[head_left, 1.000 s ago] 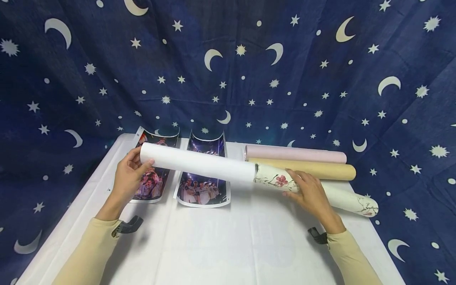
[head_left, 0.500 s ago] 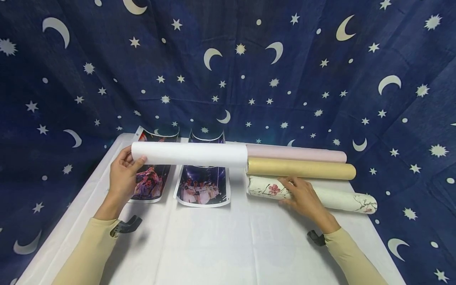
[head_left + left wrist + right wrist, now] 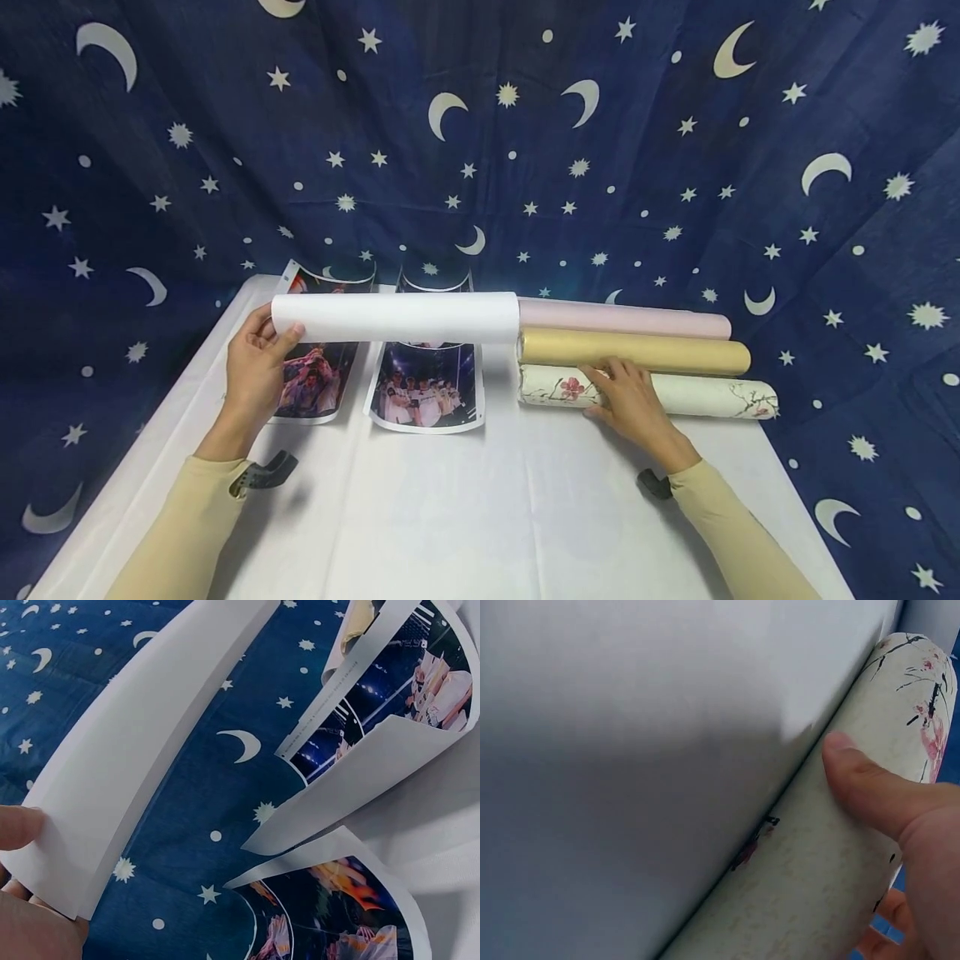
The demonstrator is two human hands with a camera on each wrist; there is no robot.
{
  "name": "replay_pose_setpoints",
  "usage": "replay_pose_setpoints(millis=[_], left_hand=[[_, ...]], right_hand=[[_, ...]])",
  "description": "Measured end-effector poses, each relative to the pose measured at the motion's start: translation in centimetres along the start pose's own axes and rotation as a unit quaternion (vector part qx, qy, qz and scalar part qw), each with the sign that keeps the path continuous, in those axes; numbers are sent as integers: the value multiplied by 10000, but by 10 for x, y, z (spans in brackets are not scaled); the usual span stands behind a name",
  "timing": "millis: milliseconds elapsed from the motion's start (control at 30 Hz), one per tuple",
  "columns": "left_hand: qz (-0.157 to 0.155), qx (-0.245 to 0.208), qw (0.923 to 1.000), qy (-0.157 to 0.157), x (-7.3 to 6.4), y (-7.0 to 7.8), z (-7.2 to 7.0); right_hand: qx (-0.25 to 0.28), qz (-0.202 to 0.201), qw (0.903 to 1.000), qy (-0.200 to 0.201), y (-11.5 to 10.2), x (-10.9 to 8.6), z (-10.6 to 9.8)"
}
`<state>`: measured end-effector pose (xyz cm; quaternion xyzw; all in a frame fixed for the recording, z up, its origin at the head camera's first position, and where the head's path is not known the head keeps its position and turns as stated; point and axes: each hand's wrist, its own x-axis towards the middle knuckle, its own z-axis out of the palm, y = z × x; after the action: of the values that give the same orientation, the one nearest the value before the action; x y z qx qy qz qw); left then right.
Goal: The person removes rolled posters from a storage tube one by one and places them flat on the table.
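A rolled white sheet of paper (image 3: 397, 318) is held up by my left hand (image 3: 252, 358), which pinches its left end. In the left wrist view the thumb (image 3: 21, 825) lies on the outside of that white roll (image 3: 142, 742). The roll hangs over two curved photo posters, its right end level with the pink roll's left end. My right hand (image 3: 633, 404) grips a cream wallpaper roll (image 3: 701, 395) with a flower-and-branch print. In the right wrist view the thumb (image 3: 870, 784) presses its near side, while the fingers reach round its far side.
Behind the cream roll lie a gold roll (image 3: 637, 350) and a pink roll (image 3: 626, 318). The two posters, left (image 3: 315, 383) and right (image 3: 427, 387), curl at their edges on the white-covered table (image 3: 442, 517). A blue star-and-moon cloth (image 3: 480, 125) hangs behind.
My left hand has drawn the white roll left, out of the cream roll's end, and levelled it. My right hand has lowered the cream roll and brought it closer alongside the gold one.
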<state>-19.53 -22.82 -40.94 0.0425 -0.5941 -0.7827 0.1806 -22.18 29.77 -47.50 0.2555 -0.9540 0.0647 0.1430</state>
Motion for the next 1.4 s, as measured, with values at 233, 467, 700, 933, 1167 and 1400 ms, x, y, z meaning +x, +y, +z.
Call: replay_pose_setpoints(millis=[233, 467, 700, 933, 1167, 1400], left_hand=[[13, -224, 9996, 148, 2, -1, 1], [-66, -279, 9993, 259, 3, -2, 1], [-120, -182, 9992, 332, 2, -2, 0], [-223, -291, 9984, 435, 0, -3, -1], [-196, -259, 9984, 466, 0, -1, -1], [-194, -249, 9986, 427, 0, -1, -1]], right_hand=[[-114, 206, 9997, 16, 6, 8, -4], [-116, 160, 9998, -4, 11, 16, -2], [-149, 178, 9997, -98, 18, 27, 2], [-123, 224, 9996, -116, 25, 35, 6], [-291, 156, 9991, -250, 34, 49, 7], [-310, 235, 9985, -390, 38, 64, 6]])
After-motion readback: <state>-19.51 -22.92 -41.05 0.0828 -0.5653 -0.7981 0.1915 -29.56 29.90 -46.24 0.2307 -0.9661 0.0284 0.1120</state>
